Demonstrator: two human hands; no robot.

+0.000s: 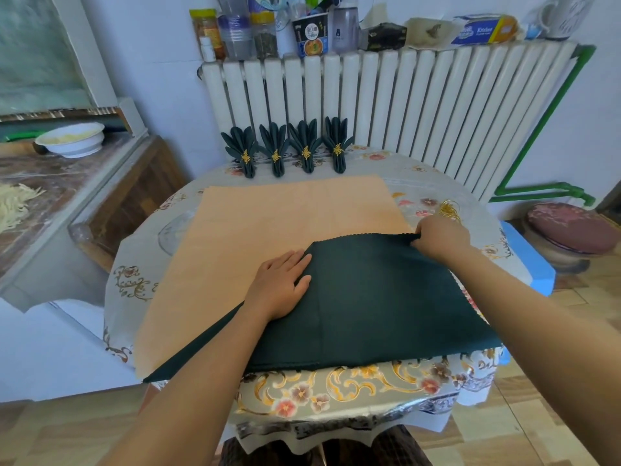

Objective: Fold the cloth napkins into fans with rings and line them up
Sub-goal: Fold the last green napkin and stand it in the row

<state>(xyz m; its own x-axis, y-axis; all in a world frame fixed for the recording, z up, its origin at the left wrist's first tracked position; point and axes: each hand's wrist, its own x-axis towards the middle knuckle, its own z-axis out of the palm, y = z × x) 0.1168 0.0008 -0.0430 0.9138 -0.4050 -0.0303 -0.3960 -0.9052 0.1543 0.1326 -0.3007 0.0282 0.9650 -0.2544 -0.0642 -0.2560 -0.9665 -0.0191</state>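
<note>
Item: dark green napkin point(369, 297), spread flat on peach cloth point(268, 213), near table edge; your left hand point(280, 285) open, fingers point(295, 260) flat on napkin's left part; your right hand point(440, 238) closed, pinching napkin's far corner.
Stock: four finished fans point(285, 146) in row well beyond your fingertips; gold rings point(448, 210) just past right knuckles.
Risk: right pull without firm left press likely drags napkin askew, giving crooked pleats; near hem overhangs peach cloth, may slide off table point(353, 391); knuckles may knock rings.
</note>
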